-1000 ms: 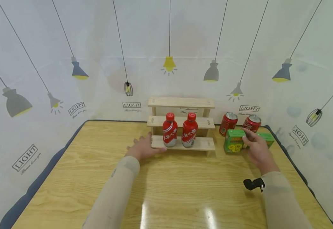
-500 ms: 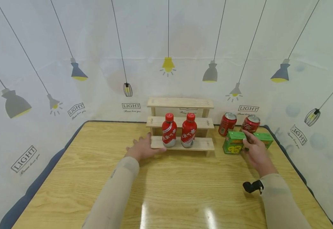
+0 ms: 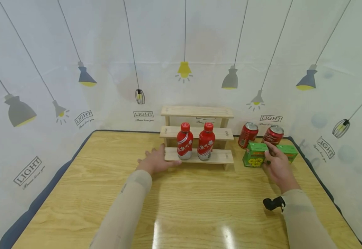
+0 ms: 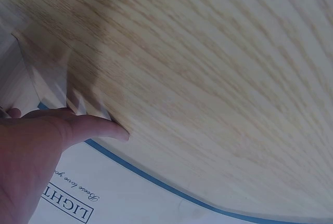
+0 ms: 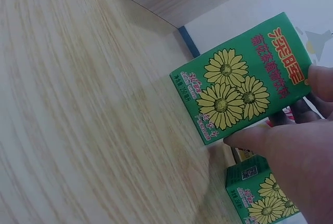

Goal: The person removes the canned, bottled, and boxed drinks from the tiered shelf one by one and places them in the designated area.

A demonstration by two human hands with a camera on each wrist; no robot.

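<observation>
My right hand [image 3: 279,170] pinches a green drink carton [image 5: 234,78] with yellow flowers, thumb on one side and fingers behind. The carton is upright close over the table, right of a stepped wooden shelf [image 3: 196,111]. A second green carton [image 3: 288,151] stands just behind this hand, partly hidden by it. My left hand [image 3: 156,162] is at the left end of the shelf's lowest step, fingers spread and thumb along its front edge. Two red bottles, a left one [image 3: 184,141] and a right one [image 3: 206,141], stand upright on that step.
Two red cans, one nearer the shelf [image 3: 248,135] and one further right [image 3: 273,134], stand behind the cartons. A patterned cloth [image 3: 112,52] hangs behind the wooden table [image 3: 196,200]. The table's dark blue edge [image 4: 156,180] runs along the back and sides.
The right hand and its carton have come down slightly toward the table, and the carton has turned a little. The left hand, shelf, bottles and cans have stayed in place.
</observation>
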